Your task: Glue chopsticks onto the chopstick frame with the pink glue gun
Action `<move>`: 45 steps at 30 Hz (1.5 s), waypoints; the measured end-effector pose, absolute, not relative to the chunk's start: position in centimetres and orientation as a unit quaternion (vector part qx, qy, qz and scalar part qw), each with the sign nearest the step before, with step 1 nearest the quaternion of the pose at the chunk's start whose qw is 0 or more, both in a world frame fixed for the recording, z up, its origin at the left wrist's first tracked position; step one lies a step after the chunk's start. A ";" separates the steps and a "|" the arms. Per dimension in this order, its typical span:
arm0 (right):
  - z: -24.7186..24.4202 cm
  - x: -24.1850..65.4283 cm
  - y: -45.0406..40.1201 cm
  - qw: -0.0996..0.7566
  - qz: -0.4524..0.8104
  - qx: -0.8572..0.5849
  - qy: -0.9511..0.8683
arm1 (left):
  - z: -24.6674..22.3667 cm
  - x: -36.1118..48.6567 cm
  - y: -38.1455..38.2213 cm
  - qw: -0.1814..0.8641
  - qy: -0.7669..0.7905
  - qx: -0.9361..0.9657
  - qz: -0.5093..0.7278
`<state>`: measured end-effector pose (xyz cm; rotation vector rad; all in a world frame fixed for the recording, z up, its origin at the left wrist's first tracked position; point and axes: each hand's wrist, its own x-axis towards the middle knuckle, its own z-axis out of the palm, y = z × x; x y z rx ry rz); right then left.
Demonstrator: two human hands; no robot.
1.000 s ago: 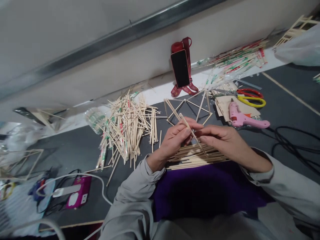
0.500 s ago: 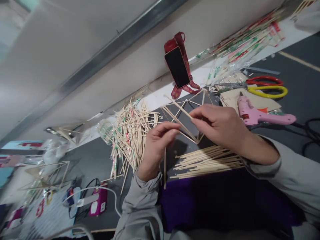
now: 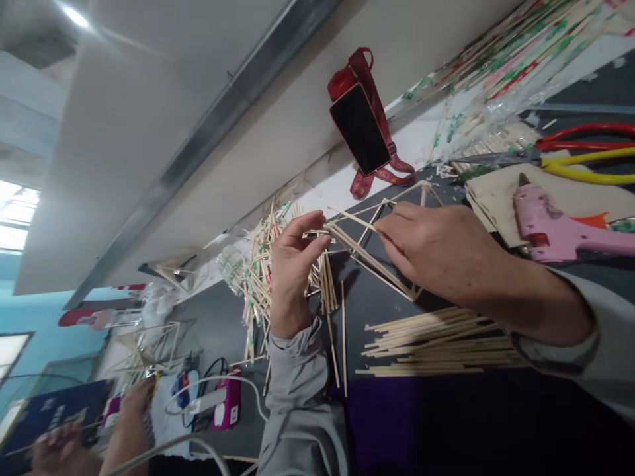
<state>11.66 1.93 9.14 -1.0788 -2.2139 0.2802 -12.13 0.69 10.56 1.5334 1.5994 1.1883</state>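
My right hand (image 3: 426, 244) pinches a thin wooden stick (image 3: 351, 217), whose free end points left. Below and behind that stick stands a frame of glued wooden sticks (image 3: 380, 263), partly hidden by my right hand. My left hand (image 3: 295, 271) is at the left corner of this frame, thumb and forefinger apart; I cannot tell whether it touches the frame. Behind my left hand lies a large heap of loose sticks (image 3: 258, 281). A neater row of sticks (image 3: 426, 344) lies below the frame, near my right wrist.
At right are a pink glue gun (image 3: 550, 225) and red-and-yellow-handled scissors (image 3: 585, 162). A phone (image 3: 361, 129) leans against a red object with a strap. At left are a magenta box (image 3: 227, 403), a white cable (image 3: 253, 387) and another person's hands (image 3: 136, 403).
The view has swung, bringing another person's hands in at lower left. My left hand has moved to the frame's corner, its thumb and forefinger spreading. The right hand still holds its stick, tilted flatter.
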 end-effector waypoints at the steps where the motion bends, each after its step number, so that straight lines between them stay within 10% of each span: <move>1: 9.1 11.5 2.0 0.318 0.108 -0.416 -0.845 | 10.4 -12.1 0.8 0.314 0.604 0.576 0.452; 12: 11.5 11.8 1.5 0.130 0.147 -0.453 -0.870 | 9.5 -12.4 1.2 0.320 0.586 0.552 0.499; 45: 11.2 11.8 1.6 0.118 0.157 -0.442 -0.875 | 9.2 -11.1 1.0 0.299 0.601 0.546 0.501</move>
